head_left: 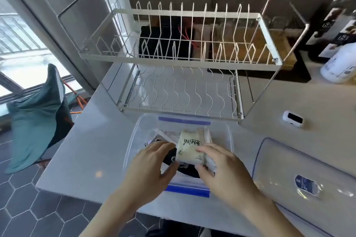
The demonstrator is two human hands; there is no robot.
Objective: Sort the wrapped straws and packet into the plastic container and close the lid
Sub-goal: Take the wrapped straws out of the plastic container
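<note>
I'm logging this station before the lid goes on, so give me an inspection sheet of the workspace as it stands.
Surface: pale countertop, container at its front edge.
Job's things: clear plastic container open; cream packet and wrapped straws inside; lid lies to the right.
Clutter: wire dish rack, small white device, white bottle.
Grippers: left hand and right hand both in the container, gripping the packet.
Cables: orange cable beyond the counter's left edge.
Surroundings: window, teal cloth, hexagon floor tiles.

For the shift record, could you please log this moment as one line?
stage: packing | both hands: left hand and right hand grip packet over container | straws: inside | lid: off, right
</note>
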